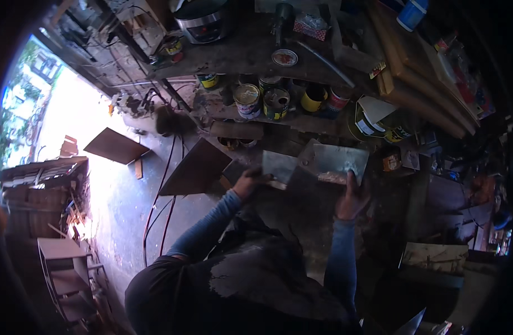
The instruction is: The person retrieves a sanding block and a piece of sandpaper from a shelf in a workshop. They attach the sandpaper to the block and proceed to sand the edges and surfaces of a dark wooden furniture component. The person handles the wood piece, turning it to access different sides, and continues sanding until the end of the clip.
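My left hand (250, 183) is closed on the near left edge of a flat grey metal sheet (278, 166), with a pale strip along its lower side. My right hand (352, 201) grips the near right edge of a wider grey metal piece (346, 156), thumb on top. Crumbly, pale stuff (332, 177) lies along its lower side. The two pieces are close together in front of me; whether they touch I cannot tell. Left of my left hand, a dark brown board (195, 169) is propped at a slant above the floor.
Another brown board (117, 146) stands farther left. Red and dark cables (168, 178) run over the concrete floor (119, 223). Ahead, a shelf holds several paint cans (247, 101) under a cluttered workbench (234, 61). Padded brown slabs (418, 67) lean at right; a small shelf unit (66, 273) stands lower left.
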Demonstrator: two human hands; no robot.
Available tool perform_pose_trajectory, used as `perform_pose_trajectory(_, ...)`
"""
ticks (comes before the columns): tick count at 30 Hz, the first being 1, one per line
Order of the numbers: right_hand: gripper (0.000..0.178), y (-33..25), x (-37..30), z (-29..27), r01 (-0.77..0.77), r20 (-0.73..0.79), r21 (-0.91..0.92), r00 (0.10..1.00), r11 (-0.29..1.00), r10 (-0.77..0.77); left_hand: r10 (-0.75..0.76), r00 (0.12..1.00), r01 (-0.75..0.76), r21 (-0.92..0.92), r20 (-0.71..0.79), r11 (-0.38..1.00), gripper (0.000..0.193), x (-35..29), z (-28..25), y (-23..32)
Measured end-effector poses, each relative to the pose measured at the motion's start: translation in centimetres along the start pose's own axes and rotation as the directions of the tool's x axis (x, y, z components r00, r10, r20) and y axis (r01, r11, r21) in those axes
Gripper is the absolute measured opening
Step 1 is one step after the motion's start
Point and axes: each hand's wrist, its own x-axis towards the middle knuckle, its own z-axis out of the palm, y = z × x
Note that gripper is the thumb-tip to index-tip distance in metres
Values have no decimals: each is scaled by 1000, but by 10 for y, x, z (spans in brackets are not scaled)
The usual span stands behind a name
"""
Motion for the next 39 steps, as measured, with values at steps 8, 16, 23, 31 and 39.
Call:
perform_pose_trajectory(8, 31, 5, 73, 206, 422, 547, -280, 808, 862, -218, -180, 983, 167, -545, 30, 822, 24, 58, -187, -29)
perform_pose_trajectory(16, 63, -22, 119, 310, 762, 775, -450, 592, 465, -220, -390, 915, 149, -809, -106, 569, 29, 53, -252, 15)
perform_pose_trajectory(23, 54, 13, 143, 313, 824, 771, -479, 560, 302, -302, -465, 872, 186, -774, -155, 606, 44, 45, -261, -49)
perform_pose_trajectory(31, 36, 15, 155, 335, 794, 774, -592, 608, 135, -179, 111, 957, -25, 306, -267, 952, 28, 70, -275, -32)
perform_pose_trajectory(39, 42, 20, 152, 360, 782, 776, -623, 617, -2, -129, -403, 885, 139, -695, -232, 705, 33, 92, -270, 4)
